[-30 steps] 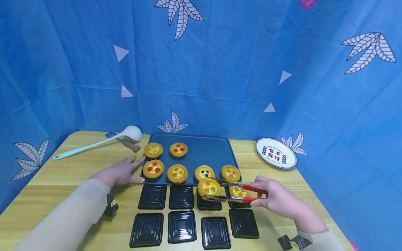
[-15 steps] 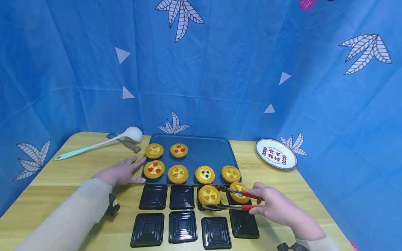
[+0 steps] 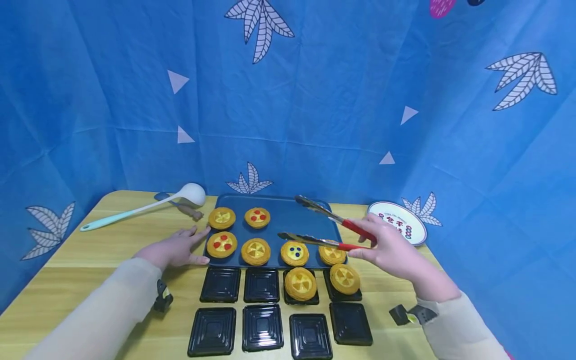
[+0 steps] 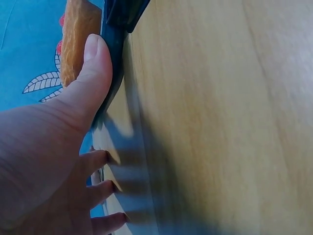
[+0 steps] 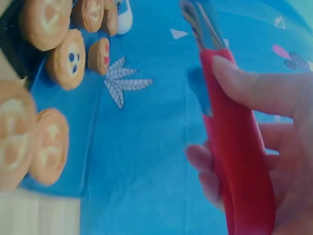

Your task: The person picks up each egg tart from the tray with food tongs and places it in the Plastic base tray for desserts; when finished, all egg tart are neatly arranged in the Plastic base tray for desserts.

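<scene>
My left hand [image 3: 173,250] lies at the left side of the dark blue baking tray [image 3: 288,212], fingers spread and thumb on the rim beside a red-dotted egg tart [image 3: 222,244]. In the left wrist view the thumb [image 4: 95,73] rests along that rim. My right hand [image 3: 389,245] grips red-handled metal tongs [image 5: 237,132]; their arms are apart over the tray's right part, with nothing between them. Below the tray, one egg tart [image 3: 300,284] with a wedge pattern sits on a black square plastic holder, and a similar tart [image 3: 344,279] sits on the holder to its right.
Several more tarts, including a blue-dotted one [image 3: 294,253], stand on the tray. Black square holders [image 3: 262,327] form two rows in front. A white ladle [image 3: 191,194] with a mint handle lies at back left over a brown-handled tool [image 3: 190,211]. A plate [image 3: 398,220] stands at back right.
The tongs lowered a wedge-patterned tart onto a black holder and let go of it. My right hand then moved up and back over the tray with the tongs. The left hand stayed put.
</scene>
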Action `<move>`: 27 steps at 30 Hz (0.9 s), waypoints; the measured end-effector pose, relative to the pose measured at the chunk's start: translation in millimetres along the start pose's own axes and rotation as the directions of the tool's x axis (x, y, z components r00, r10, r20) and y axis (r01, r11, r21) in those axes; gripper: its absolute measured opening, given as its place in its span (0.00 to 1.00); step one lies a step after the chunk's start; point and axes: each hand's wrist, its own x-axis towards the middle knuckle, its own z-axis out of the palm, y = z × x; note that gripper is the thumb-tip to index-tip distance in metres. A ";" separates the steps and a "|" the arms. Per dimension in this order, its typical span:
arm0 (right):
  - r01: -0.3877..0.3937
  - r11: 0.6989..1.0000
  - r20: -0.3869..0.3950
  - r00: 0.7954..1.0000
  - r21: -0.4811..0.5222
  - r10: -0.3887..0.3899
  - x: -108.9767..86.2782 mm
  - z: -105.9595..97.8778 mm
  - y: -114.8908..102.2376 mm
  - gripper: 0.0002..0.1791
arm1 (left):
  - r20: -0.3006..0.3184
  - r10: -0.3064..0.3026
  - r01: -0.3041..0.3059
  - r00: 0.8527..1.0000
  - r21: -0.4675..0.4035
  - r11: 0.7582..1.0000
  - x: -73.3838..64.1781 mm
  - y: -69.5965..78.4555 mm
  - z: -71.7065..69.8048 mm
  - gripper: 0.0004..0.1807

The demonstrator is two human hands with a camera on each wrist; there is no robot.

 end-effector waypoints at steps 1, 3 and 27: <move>-0.001 1.000 -0.006 1.000 0.005 0.001 10.0 0.6 -1.8 0.36 | -0.002 0.003 -0.003 1.000 0.003 1.000 -0.1 -0.9 0.6 0.54; -0.018 1.000 -0.008 1.000 0.017 0.018 30.3 3.9 -5.2 0.37 | -0.004 0.004 -0.004 1.000 0.002 1.000 0.0 -1.8 1.8 0.54; -0.268 0.963 0.235 0.934 -0.039 0.269 137.1 106.8 -3.7 0.34 | 0.012 -0.038 0.038 0.999 -0.031 0.999 1.2 -2.0 2.3 0.54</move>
